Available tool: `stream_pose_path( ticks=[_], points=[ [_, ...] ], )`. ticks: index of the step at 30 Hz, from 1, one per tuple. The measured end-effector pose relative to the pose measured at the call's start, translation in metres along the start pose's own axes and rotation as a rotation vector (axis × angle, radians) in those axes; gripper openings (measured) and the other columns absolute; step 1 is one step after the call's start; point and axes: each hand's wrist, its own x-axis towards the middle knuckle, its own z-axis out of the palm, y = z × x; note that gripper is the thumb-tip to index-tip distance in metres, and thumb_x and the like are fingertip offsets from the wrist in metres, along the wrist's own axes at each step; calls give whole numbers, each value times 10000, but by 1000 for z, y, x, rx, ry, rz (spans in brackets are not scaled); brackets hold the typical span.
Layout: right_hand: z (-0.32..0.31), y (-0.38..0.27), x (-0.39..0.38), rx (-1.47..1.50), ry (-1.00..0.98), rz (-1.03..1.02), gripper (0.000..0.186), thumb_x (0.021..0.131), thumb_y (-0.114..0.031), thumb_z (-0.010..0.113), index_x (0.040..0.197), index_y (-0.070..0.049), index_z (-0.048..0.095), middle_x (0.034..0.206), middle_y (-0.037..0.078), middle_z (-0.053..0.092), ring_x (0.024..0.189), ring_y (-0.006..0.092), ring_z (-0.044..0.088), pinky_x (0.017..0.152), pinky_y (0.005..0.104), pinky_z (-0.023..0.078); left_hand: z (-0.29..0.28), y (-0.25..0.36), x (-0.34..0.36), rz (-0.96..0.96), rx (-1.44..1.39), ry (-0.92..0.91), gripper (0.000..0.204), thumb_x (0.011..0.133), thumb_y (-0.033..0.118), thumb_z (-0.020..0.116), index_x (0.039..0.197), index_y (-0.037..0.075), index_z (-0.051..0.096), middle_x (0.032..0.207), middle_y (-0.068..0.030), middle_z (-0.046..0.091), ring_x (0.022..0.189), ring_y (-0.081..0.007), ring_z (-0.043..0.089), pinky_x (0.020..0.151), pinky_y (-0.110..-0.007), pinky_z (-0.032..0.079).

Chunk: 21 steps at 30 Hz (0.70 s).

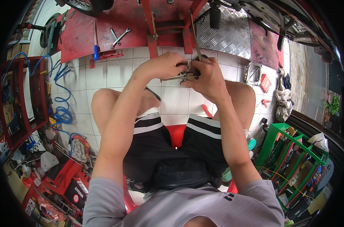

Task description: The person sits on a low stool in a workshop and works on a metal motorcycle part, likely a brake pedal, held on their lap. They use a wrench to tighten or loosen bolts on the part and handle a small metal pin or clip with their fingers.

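Ahead of my knees, my left hand [165, 65] and my right hand [208, 77] come close together above the white tiles. Between them is a small metal part with a thin flat bar [175, 78] sticking out toward the left. My right hand's fingers are pinched on this part from the right. My left hand's fingers curl down onto its upper side, and its fingertips are partly hidden. What kind of part it is does not show clearly. The red frame legs [153, 45] of a lift stand just beyond my hands.
A blue-handled screwdriver [96, 53] and two wrenches [121, 38] lie on the red platform [77, 41]. At right are a metal frame piece [252, 73], a red box [265, 83], a cloth [283, 100] and a green rack [274, 143]. A blue coiled hose [64, 109] hangs left.
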Motion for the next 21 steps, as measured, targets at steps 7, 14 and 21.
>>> stream_pose_path(
  ticks=[7, 14, 21],
  points=[
    [-3, 3, 0, -31, -22, -20, 415, 551, -297, 900, 737, -40, 633, 693, 104, 623, 786, 336, 578, 819, 410, 438, -36, -33, -8, -11, -385, 400, 261, 999, 252, 540, 1030, 13, 638, 726, -10, 612, 677, -105, 552, 622, -264, 446],
    [-2, 1, 3, -35, -10, -68, 419, 551, -318, 901, 726, -43, 639, 673, 106, 622, 724, 328, 607, 848, 404, 421, -55, -158, 27, -435, -853, 1106, 200, 989, 212, 549, 895, 48, 616, 704, -20, 592, 556, -120, 542, 489, -283, 438],
    [-5, 4, 5, 1, -89, -32, 409, 567, -313, 895, 780, -50, 665, 721, 108, 643, 819, 329, 619, 878, 403, 444, -29, -264, 87, -679, -956, 1087, 190, 963, 193, 536, 965, 33, 637, 773, -69, 639, 583, -176, 618, 464, -306, 444]
  ],
)
